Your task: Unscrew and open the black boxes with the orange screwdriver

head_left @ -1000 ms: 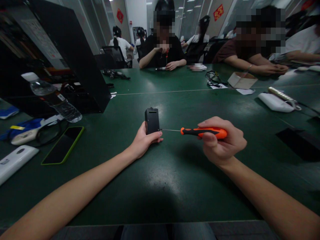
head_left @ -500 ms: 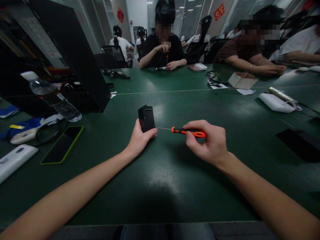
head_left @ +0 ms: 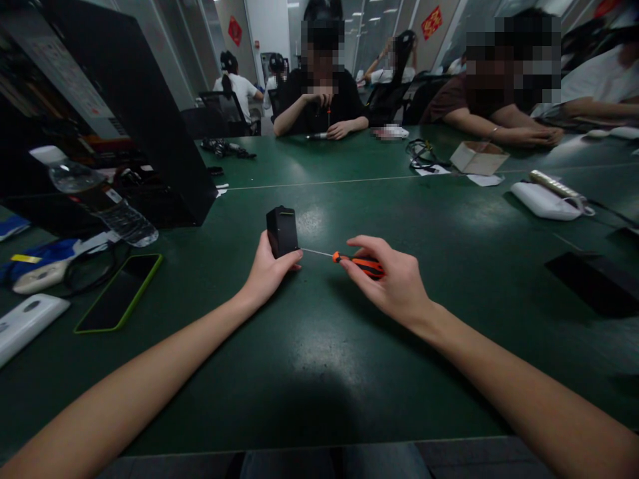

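A small black box-shaped device [head_left: 282, 231] stands upright above the green table in my left hand [head_left: 264, 269], whose fingers wrap round its lower part. My right hand [head_left: 394, 276] holds a screwdriver [head_left: 362, 264] with an orange and black handle, its index finger lifted a little off the handle. The thin metal shaft points left and reaches the lower right edge of the black device, beside my left thumb. Whether the tip sits in a screw is too small to tell.
To the left lie a green-edged phone [head_left: 120, 293], a white device [head_left: 30, 322], cables and a tilted plastic bottle [head_left: 102, 196] by a large black case [head_left: 150, 113]. Rightward are a white pouch [head_left: 546, 201], a dark flat object [head_left: 594, 283] and a cardboard box [head_left: 479, 158]. Co-workers sit opposite.
The view has shifted slightly, so both hands appear a little further left. My right hand's grip on the screwdriver handle has loosened and the handle has turned.
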The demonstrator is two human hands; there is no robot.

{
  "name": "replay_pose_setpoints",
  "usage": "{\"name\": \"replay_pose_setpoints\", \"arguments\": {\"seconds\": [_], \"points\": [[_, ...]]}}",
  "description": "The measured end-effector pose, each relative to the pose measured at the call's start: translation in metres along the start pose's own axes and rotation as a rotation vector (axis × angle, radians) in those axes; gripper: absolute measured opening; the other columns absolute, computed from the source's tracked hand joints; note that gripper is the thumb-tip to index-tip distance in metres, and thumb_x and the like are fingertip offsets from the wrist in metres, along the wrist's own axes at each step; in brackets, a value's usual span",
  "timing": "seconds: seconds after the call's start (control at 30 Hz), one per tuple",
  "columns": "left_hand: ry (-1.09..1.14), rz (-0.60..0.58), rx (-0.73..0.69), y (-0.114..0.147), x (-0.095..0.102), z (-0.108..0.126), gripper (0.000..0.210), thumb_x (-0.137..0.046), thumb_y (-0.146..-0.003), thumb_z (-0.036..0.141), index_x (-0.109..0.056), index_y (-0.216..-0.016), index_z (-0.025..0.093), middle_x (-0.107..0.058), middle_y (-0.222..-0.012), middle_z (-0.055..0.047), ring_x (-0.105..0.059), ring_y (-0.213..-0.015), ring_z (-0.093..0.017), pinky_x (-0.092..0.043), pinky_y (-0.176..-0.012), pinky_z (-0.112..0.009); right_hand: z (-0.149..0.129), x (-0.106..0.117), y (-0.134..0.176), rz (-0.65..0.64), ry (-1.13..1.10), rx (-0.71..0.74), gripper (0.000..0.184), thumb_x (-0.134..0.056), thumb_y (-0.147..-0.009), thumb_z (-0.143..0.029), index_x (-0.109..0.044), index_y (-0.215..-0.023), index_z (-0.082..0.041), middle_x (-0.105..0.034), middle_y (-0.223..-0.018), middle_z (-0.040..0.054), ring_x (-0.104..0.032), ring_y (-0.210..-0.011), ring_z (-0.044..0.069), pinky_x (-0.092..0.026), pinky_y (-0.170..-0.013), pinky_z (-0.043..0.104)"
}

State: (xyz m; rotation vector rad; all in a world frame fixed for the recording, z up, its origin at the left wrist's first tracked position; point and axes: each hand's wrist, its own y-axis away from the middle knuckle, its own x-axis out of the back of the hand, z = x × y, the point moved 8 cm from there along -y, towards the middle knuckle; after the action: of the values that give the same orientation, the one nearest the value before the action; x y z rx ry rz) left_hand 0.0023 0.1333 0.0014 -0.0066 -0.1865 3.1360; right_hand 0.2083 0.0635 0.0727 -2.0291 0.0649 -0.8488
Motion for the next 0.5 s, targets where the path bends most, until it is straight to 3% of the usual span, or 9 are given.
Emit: {"name": "replay_pose_setpoints", "arguments": {"seconds": [0.13, 0.27, 0.4, 0.5], "points": [[-0.043, -0.014, -0.021, 0.002, -0.003, 0.006, 0.049, -0.078, -0.072, 0.026, -0.047, -0.109, 0.019, -0.054, -0.097, -0.002, -0.059, -0.074, -0.014, -0.057, -0.063, -0.029, 0.004, 0.005, -0.001, 0.057, -0.022, -0.060, 0.038, -0.070, -0.088, -0.026, -0.057, -0.123, -0.019, -0.068, -0.088, 0.0012, -0.068, -0.073, 0.014, -0.060, -0.071, 0.027], [-0.067, -0.044, -0.046, 0.002, -0.005, 0.007, 0.048, -0.076, -0.073, 0.027, -0.047, -0.111, 0.019, -0.055, -0.097, -0.002, -0.058, -0.074, -0.015, -0.056, -0.065, -0.031, -0.005, 0.010, 0.001, 0.093, 0.013, 0.073, 0.043, -0.072, -0.087, -0.028, -0.055, -0.126, -0.019, -0.069, -0.088, 0.0016, -0.068, -0.069, 0.013, -0.060, -0.067, 0.024], [-0.218, -0.089, -0.155, 0.007, -0.009, 0.014, 0.052, -0.078, -0.074, 0.025, -0.049, -0.116, 0.020, -0.060, -0.105, -0.004, -0.062, -0.091, -0.021, -0.052, -0.084, -0.037, -0.017, 0.021, 0.003, 0.169, 0.017, 0.210, 0.039, -0.072, -0.087, -0.027, -0.056, -0.123, -0.022, -0.070, -0.081, -0.0011, -0.069, -0.063, 0.013, -0.060, -0.060, 0.023], [-0.278, -0.122, -0.209, 0.012, -0.012, 0.018, 0.059, -0.080, -0.072, 0.023, -0.049, -0.123, 0.020, -0.062, -0.114, -0.007, -0.061, -0.107, -0.026, -0.046, -0.097, -0.040, -0.022, 0.027, 0.002, 0.218, -0.039, 0.236, 0.046, -0.075, -0.084, -0.020, -0.054, -0.124, -0.024, -0.071, -0.083, -0.0007, -0.071, -0.066, 0.015, -0.062, -0.060, 0.027]]}}
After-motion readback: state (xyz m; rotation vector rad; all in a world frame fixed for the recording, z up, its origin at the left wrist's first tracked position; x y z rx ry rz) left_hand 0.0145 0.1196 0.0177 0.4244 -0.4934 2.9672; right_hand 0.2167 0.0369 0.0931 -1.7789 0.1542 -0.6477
